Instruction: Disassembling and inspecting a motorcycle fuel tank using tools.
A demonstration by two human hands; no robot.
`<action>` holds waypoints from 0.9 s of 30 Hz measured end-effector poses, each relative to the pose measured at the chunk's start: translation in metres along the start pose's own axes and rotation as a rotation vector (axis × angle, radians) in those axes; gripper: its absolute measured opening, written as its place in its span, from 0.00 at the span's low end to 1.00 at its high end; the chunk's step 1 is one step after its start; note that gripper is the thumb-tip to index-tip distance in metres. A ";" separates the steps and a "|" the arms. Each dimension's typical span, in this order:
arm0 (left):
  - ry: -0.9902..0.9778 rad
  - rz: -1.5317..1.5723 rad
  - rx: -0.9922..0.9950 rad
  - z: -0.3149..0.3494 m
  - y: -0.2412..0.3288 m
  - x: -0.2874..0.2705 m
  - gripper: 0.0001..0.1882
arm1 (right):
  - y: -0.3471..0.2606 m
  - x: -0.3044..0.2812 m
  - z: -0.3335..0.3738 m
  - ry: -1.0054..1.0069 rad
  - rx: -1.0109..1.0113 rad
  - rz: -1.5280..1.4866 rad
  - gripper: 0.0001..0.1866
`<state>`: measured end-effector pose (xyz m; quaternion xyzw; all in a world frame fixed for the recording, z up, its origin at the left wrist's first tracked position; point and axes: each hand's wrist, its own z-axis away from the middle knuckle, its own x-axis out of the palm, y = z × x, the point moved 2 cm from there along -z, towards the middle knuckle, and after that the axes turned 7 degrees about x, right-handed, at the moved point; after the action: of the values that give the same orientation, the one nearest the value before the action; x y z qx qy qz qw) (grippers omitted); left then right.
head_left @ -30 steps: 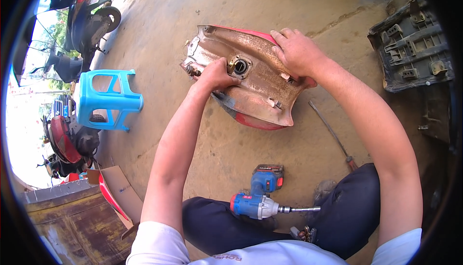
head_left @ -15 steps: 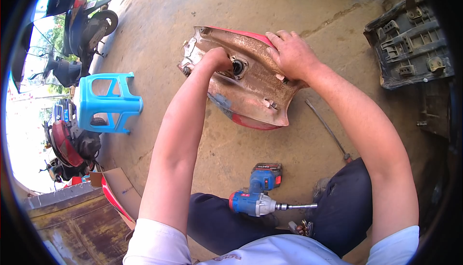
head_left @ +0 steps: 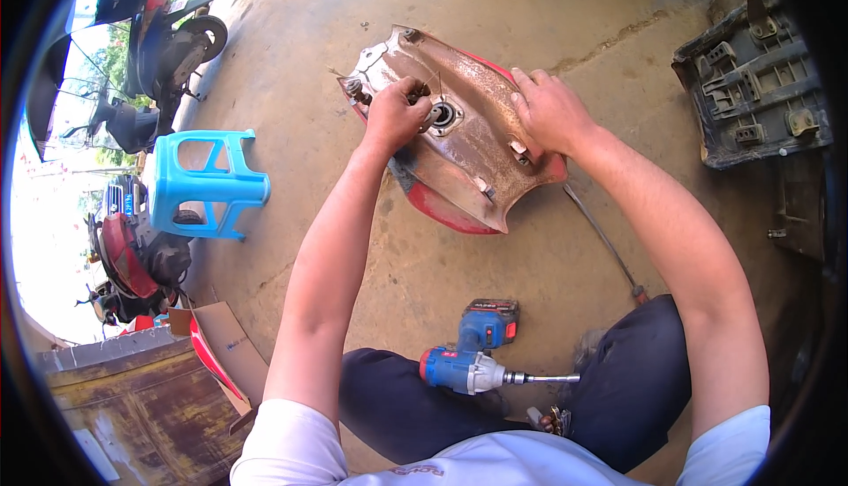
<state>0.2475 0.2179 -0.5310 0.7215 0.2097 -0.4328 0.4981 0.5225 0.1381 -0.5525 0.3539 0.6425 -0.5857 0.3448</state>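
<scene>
A motorcycle fuel tank [head_left: 468,155] rests on the floor in front of me, its rusty brown underside up and red paint along its sides. Near its middle is a round dark opening [head_left: 444,116] with a metal rim. My left hand [head_left: 396,115] is closed just left of that opening, pinching a small roundish metal part [head_left: 434,114]; a thin wire rises beside it. The fingers hide most of this part. My right hand [head_left: 555,113] lies with fingers stretched over the tank's right edge, steadying it.
A blue cordless impact wrench [head_left: 468,369] with a long socket lies between my legs, near some small metal pieces [head_left: 555,420]. A long screwdriver [head_left: 609,243] is right of the tank. Blue stool [head_left: 208,184], cardboard [head_left: 231,345] and motorcycles stand left; a black motorcycle seat base [head_left: 755,79] lies right.
My left hand has come up slightly at the opening, and the small metal part now shows in its fingers. The tank has turned a little clockwise, with my right hand still on its edge.
</scene>
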 end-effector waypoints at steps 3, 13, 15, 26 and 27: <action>0.087 -0.125 0.011 0.014 -0.003 0.000 0.11 | -0.008 0.000 -0.004 0.005 -0.054 -0.021 0.27; 0.015 -0.530 0.637 0.000 0.021 -0.022 0.11 | -0.022 0.011 -0.010 0.053 -0.132 0.026 0.28; -0.039 -0.589 0.629 0.008 0.026 -0.019 0.09 | -0.024 0.008 -0.010 0.026 -0.124 0.025 0.28; 0.067 -0.634 0.662 0.029 0.006 -0.035 0.03 | -0.022 0.010 -0.011 0.033 -0.134 0.030 0.27; 0.067 -0.630 0.664 0.031 0.012 -0.033 0.03 | -0.020 0.010 -0.010 0.053 -0.130 0.026 0.27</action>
<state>0.2262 0.1894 -0.5007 0.7568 0.2848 -0.5832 0.0773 0.5000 0.1471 -0.5499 0.3547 0.6835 -0.5285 0.3574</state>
